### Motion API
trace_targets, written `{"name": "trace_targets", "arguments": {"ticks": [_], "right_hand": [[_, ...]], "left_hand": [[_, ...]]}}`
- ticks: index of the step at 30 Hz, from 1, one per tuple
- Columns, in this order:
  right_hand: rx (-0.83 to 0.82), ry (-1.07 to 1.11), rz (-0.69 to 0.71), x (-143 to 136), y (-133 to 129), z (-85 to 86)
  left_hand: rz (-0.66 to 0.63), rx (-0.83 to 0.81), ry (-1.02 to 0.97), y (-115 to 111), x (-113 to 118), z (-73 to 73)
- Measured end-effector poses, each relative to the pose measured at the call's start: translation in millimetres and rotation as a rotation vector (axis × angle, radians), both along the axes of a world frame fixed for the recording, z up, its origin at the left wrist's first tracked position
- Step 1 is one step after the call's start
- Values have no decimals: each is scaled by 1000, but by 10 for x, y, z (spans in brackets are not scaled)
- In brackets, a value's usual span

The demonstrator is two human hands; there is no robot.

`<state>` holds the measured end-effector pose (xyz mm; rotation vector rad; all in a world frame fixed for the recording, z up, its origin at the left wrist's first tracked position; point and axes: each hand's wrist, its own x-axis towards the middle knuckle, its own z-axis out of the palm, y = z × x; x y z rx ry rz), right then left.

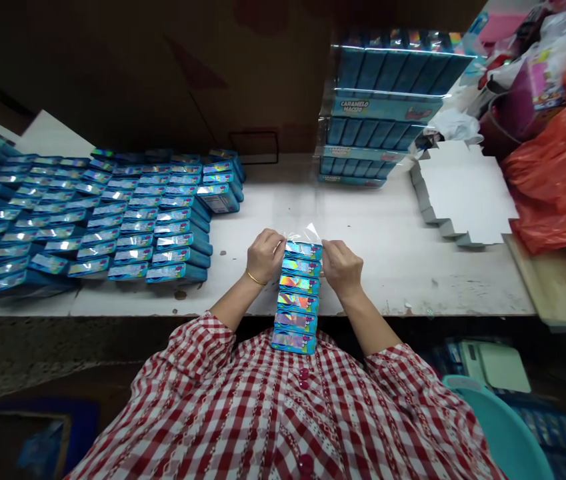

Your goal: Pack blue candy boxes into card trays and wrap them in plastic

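While stacked cartons [387, 107] read "CARAMELO MACIZO", left hand [265, 256] and right hand [343, 267] pinched clear, glossy film [307, 233] at the far end of a row of blue packets [297, 300].

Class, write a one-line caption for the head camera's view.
Left hand and right hand pinch clear film at the far end of six small blue boxes.

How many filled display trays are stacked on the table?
3: the top tray, the middle tray and the bottom tray, on the white table. More may be hidden behind.
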<state>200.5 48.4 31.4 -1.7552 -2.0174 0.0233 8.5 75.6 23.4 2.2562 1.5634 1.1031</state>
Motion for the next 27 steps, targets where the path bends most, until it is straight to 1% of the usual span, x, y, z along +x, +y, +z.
{"name": "trace_targets", "arguments": {"ticks": [3, 6, 7, 9, 10, 11, 14, 15, 17, 19, 22, 24, 27], "right_hand": [[178, -36, 133, 105, -161, -225], [391, -38, 283, 151, -307, -440], [459, -30, 300, 145, -336, -490], [541, 3, 265, 108, -357, -547], [531, 17, 222, 86, -353, -558], [481, 18, 174, 65, -342, -563], [232, -65, 20, 30, -292, -581], [155, -103, -14, 28, -274, -592], [50, -159, -37, 35, -235, -619], [5, -191, -14, 52, -200, -635], [15, -220, 56, 87, -188, -622], [39, -226, 110, 109, -234, -600], [79, -204, 186, 130, -381, -577]], "left_hand": [[-30, 140, 2, -157, -66, -149], [-67, 219, 20, -329, -133, -354], [-63, 225, 16, -371, -140, -421], [-17, 197, -20, -414, -123, -534], [28, 156, -45, -415, -105, -574], [78, 94, -64, -405, -83, -602], [200, -154, -69, -338, -32, -614], [214, -231, -42, -312, -23, -599], [211, -339, 55, -267, -18, -553], [198, -387, 184, -238, -22, -502], [177, -423, 358, -250, -43, -442], [132, -433, 421, -314, -67, -419], [34, -422, 462, -482, -118, -411]]}}
